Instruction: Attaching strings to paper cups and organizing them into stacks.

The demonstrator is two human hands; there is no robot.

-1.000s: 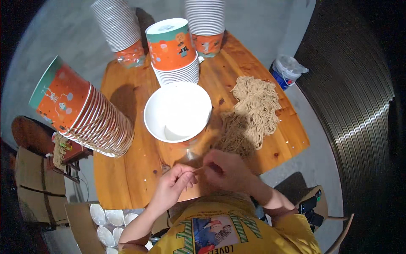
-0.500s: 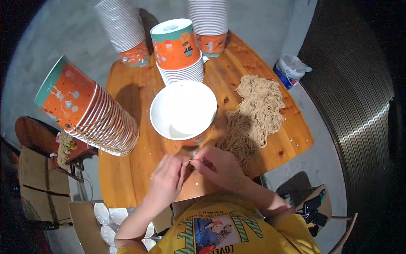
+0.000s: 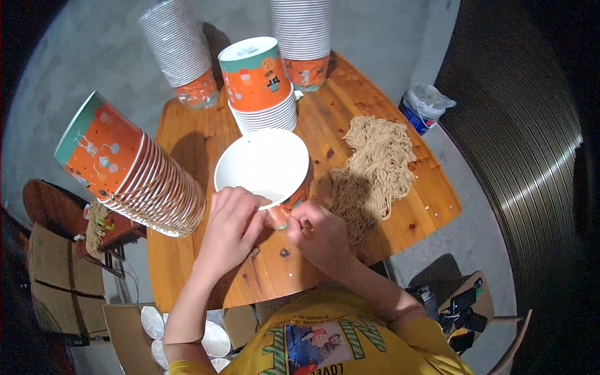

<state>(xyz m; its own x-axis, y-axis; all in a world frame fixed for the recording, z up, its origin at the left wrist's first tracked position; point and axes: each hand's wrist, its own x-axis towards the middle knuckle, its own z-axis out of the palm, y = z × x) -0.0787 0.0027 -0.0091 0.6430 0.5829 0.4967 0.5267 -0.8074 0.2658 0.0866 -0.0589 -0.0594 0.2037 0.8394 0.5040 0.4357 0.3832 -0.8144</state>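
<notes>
A white-lined paper bucket (image 3: 261, 162) with an orange and green outside stands near the front middle of the table, its mouth tilted up toward me. My left hand (image 3: 230, 226) closes on its near rim, fingers bent and thumb below. Just to the right, my right hand (image 3: 320, 232) pinches close against the bucket's outer wall. What lies between its fingertips is too small to make out. A loose heap of beige cords (image 3: 380, 165) lies right of the bucket. To the left leans a stack of nested paper buckets (image 3: 140, 172) with cords strung along its rims.
Behind the bucket rises an upturned bucket stack (image 3: 257, 81). Two tall wrapped stacks, one left (image 3: 178, 50) and one right (image 3: 303, 44), stand at the table's (image 3: 187, 269) far edge. A lined bin (image 3: 425, 106) is on the floor. A carton of white round pieces (image 3: 128, 331) sits below left.
My hands have come apart and moved forward to the bucket. The left now takes its near rim; the right is at its outer wall. The whole view has shifted slightly.
</notes>
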